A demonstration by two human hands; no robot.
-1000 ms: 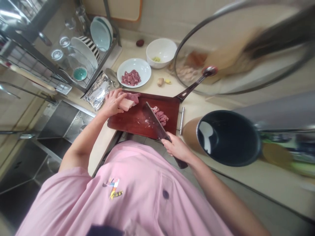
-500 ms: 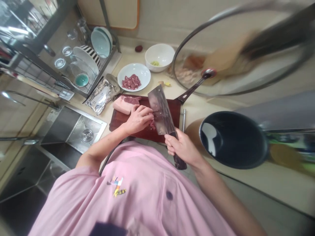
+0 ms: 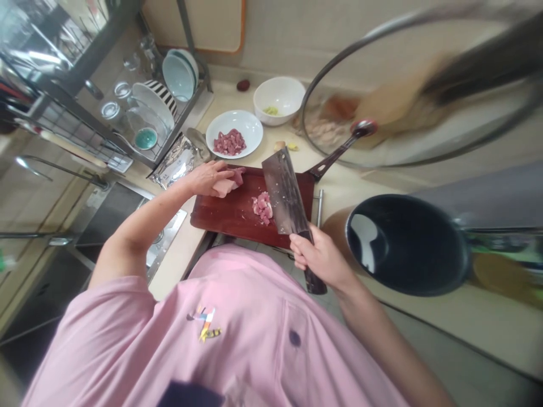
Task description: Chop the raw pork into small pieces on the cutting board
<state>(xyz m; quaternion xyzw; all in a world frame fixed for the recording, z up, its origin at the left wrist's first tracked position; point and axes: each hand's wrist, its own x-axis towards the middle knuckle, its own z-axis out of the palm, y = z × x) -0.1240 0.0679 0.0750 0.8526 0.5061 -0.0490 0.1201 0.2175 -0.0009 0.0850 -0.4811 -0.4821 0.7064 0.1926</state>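
My right hand (image 3: pixel 318 254) grips the dark handle of a cleaver (image 3: pixel 285 191), its broad blade standing over the right part of a red-brown cutting board (image 3: pixel 229 215). Against the blade's left side lies a small pile of diced meat (image 3: pixel 263 208). My left hand (image 3: pixel 208 178) is closed over a piece of raw pork (image 3: pixel 227 183) with a pale layer of fat, at the board's upper left corner. The hand covers much of this piece. Behind the board, a white plate (image 3: pixel 250 127) holds more diced meat (image 3: pixel 229 142).
A white bowl (image 3: pixel 291 96) with pale green bits stands behind the plate. Left are a dish rack (image 3: pixel 163 148), a foil packet (image 3: pixel 176 161) and a steel sink (image 3: pixel 110 215). Right are a deep dark pot (image 3: pixel 407 246) and a large glass lid (image 3: pixel 333 56) standing upright.
My left hand has left the diced meat beside the blade and moved left onto the larger pork piece. The cleaver stays in my right hand, nearly in place. The view has shifted slightly.
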